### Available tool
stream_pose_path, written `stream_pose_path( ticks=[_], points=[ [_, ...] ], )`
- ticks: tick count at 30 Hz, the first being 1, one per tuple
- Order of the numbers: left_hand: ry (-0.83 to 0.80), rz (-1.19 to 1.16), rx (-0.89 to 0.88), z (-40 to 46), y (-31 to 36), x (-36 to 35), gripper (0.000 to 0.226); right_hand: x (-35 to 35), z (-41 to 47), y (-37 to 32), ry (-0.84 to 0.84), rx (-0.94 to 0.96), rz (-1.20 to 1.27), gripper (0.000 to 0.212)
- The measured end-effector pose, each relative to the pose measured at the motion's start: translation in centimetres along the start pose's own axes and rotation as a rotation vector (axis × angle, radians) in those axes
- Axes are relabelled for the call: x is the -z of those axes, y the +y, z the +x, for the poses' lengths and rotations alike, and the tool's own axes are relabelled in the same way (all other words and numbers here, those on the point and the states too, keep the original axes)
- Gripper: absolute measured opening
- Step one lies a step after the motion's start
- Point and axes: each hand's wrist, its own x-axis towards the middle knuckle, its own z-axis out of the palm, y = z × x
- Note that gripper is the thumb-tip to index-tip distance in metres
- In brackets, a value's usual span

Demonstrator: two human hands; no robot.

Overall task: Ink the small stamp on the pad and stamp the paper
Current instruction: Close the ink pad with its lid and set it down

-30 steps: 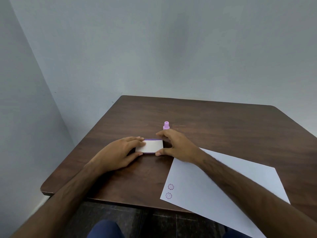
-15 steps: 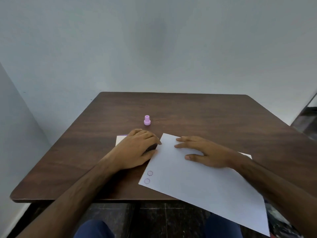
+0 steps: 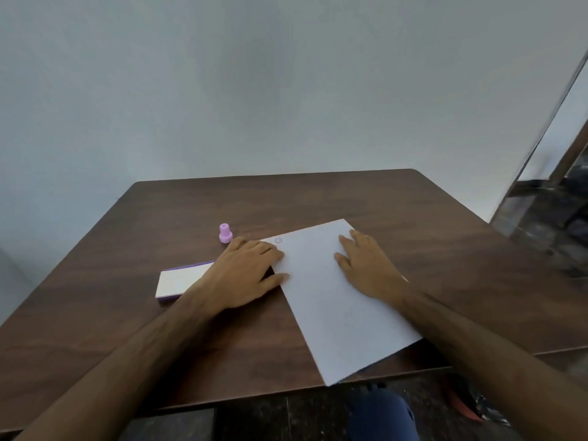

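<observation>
A white sheet of paper point(image 3: 331, 300) lies at an angle on the brown table point(image 3: 413, 211), its near corner past the front edge. A small stamped ring point(image 3: 278, 240) shows near its far left corner. My right hand point(image 3: 369, 265) rests flat on the sheet with fingers spread. My left hand point(image 3: 245, 272) lies flat at the sheet's left edge, fingers touching it. The small pink stamp point(image 3: 225, 233) stands upright just beyond my left hand. The closed ink pad point(image 3: 181, 283), white with a purple base, lies left of that hand, partly hidden by the wrist.
A pale wall stands close behind the table. At the far right are a slanted frame point(image 3: 541, 138) and dark clutter on the floor. My blue-clad knee point(image 3: 381, 415) shows below the table's front edge.
Both hands left the ink pad and went flat onto the paper. The sheet has been turned and slid farther onto the table, so its stamped marks now lie at the far side.
</observation>
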Motion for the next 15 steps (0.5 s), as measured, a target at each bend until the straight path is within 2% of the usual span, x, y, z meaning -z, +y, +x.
stream_pose_path(
  ticks=[5, 10, 15],
  points=[
    [-0.163, 0.1, 0.063, 4.0, -1.0, -0.6, 0.083, -1.3, 2.8, -0.8, 0.039, 0.005, -0.062, 0.056],
    [-0.261, 0.142, 0.063, 8.2, -3.3, -1.8, 0.082, -1.7, 7.0, 0.5, 0.016, 0.153, -0.088, 0.053],
    [-0.317, 0.12, 0.117, 11.3, -5.9, -2.4, 0.086, -2.4, 10.6, 0.5, -0.019, 0.085, -0.071, 0.058]
  ],
)
